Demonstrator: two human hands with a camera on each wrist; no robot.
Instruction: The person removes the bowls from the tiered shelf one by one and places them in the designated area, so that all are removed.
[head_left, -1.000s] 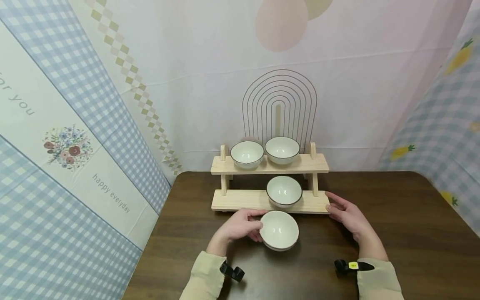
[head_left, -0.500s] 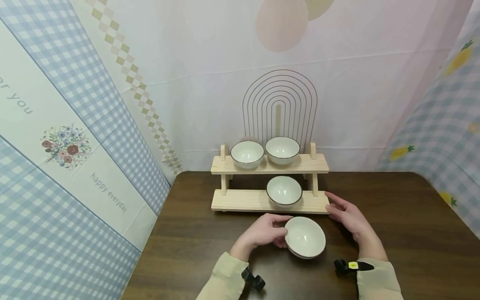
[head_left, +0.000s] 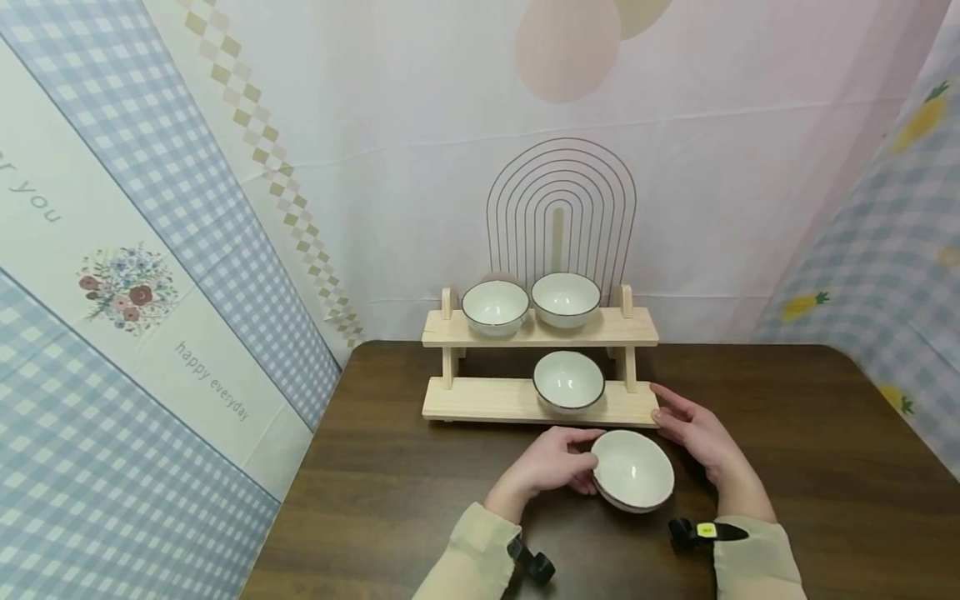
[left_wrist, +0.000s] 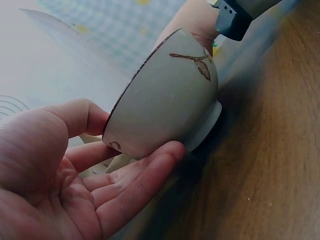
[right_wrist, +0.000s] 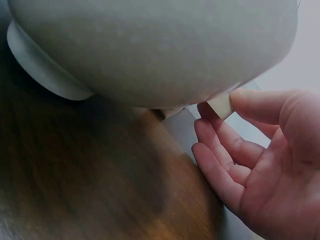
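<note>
Wooden rack (head_left: 480, 398): upper-left bowl (head_left: 495, 307) and upper-right bowl (head_left: 566, 300) stood above, lower bowl (head_left: 568, 382) below | left hand (head_left: 555, 461) pinched fourth bowl (head_left: 633, 471) by its left side, in front of rack's right half | right hand (head_left: 699, 429) gripped lower shelf's right end | judged: three bowls were shelved, fourth remained off

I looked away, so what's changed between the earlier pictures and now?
The left hand, gripping the front bowl, has moved it right, toward the right hand. The right hand still pinches the end of the shelf; the three other bowls stayed put.
</note>
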